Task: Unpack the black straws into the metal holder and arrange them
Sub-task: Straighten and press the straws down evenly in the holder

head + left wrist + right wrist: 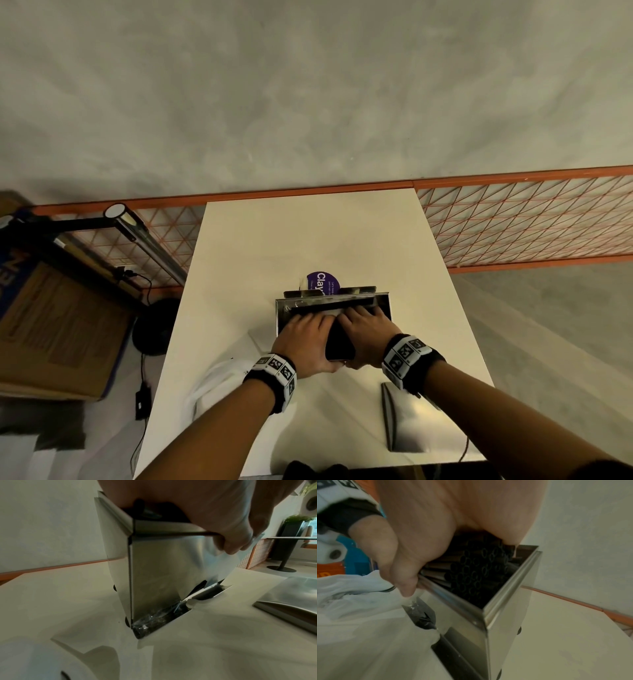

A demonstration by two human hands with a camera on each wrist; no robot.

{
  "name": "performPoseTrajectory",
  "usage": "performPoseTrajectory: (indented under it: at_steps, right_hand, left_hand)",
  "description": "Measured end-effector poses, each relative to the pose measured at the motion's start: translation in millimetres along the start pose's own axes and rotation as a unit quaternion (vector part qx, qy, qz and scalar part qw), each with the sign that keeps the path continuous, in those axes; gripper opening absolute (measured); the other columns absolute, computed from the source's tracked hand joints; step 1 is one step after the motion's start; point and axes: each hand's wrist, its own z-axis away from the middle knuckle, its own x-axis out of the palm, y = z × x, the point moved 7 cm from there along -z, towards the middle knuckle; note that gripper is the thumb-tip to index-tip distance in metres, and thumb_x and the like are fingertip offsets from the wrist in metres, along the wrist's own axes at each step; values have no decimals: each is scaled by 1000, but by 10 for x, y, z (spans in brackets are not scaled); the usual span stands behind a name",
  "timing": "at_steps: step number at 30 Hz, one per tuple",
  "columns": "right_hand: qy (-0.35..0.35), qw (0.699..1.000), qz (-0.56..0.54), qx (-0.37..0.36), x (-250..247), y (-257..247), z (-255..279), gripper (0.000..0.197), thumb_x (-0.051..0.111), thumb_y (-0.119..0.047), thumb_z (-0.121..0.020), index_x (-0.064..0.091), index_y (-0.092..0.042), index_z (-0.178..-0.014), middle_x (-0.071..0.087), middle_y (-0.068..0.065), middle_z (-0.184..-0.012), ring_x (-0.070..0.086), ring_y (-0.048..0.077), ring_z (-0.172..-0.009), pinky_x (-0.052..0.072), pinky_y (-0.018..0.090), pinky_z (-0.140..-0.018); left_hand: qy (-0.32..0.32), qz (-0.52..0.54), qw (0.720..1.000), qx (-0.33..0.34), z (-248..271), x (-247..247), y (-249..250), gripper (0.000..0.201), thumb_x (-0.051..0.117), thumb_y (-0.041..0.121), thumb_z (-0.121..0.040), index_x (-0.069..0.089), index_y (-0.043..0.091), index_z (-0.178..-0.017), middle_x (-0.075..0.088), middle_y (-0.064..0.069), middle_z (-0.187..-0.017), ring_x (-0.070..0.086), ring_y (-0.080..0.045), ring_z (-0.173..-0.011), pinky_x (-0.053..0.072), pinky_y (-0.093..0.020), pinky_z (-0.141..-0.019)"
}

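The metal holder (385, 301) stands open-topped in the middle of the white table (308, 233). In the right wrist view it is packed with black straws (479, 568) lying level, their open ends facing out. My left hand (305, 337) and right hand (368, 329) sit side by side on top, fingers reaching in over the straws. Each thumb hooks down over the front wall, the left thumb (236, 536) and the right thumb (406, 582). The holder's bottom slot (154, 619) shows crumpled clear plastic and black pieces. My fingertips are hidden inside.
A flat metal lid (407, 418) lies on the table near my right forearm. A white bag (212, 383) lies by my left wrist. A purple round label (323, 282) shows behind the holder. An orange mesh rail (513, 222) runs along the table's far side.
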Motion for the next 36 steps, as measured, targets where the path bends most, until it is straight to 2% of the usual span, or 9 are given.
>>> performPoseTrajectory:
  at_steps: [2, 6, 9, 16, 25, 29, 36]
  right_hand:
    - [15, 1000, 8, 11, -14, -15, 33, 79, 75, -53, -63, 46, -17, -126, 53, 4, -123, 51, 28, -113, 43, 49, -92]
    - [21, 999, 11, 29, 19, -32, 68, 74, 76, -48, -63, 46, -18, -124, 55, 3, -119, 53, 27, -107, 44, 47, -85]
    - [11, 1000, 5, 24, 37, -33, 57, 70, 74, -49, -65, 45, -20, -122, 57, 3, -118, 55, 27, -106, 45, 45, -84]
    - [-11, 1000, -16, 21, 129, -23, 24, 76, 73, -50, -66, 42, -20, -128, 57, 4, -122, 55, 27, -113, 46, 46, -93]
    - [5, 999, -10, 39, 117, -10, -1, 76, 71, -48, -67, 43, -21, -131, 51, 6, -129, 47, 29, -119, 39, 49, -99]
    - [10, 999, -2, 38, 98, 0, -11, 75, 71, -47, -67, 44, -20, -131, 49, 4, -130, 46, 28, -118, 39, 50, -97]
    - [-5, 999, 1, 49, 99, 6, -66, 76, 74, -43, -66, 43, -19, -131, 50, 4, -130, 47, 28, -120, 39, 50, -96]
  left_hand:
    - [9, 2, 1000, -1, 3, -17, -10, 89, 53, 81, -67, 50, 22, -133, 63, 3, -124, 61, -19, -110, 47, -37, -100]
    - [26, 8, 1000, 8, 15, -20, -3, 84, 58, 80, -66, 57, 19, -122, 68, 3, -110, 66, -19, -95, 54, -37, -85]
    - [28, 0, 1000, 8, 31, 10, -4, 79, 60, 79, -66, 60, 17, -116, 68, 2, -103, 66, -20, -90, 54, -37, -81]
    - [-27, -23, 999, -7, 30, 22, 14, 82, 49, 81, -72, 51, 22, -128, 65, 3, -115, 64, -20, -104, 49, -35, -92]
    - [-30, 5, 999, -11, -13, 29, -25, 81, 52, 79, -73, 45, 24, -132, 64, 3, -121, 62, -20, -110, 47, -35, -96]
    - [-35, 18, 999, -16, -44, 43, -45, 85, 51, 79, -71, 41, 24, -135, 61, 3, -127, 57, -20, -117, 45, -37, -101]
    - [-42, 26, 999, -18, -78, 26, -55, 81, 51, 80, -72, 43, 25, -130, 59, 6, -126, 55, -18, -116, 46, -37, -98]
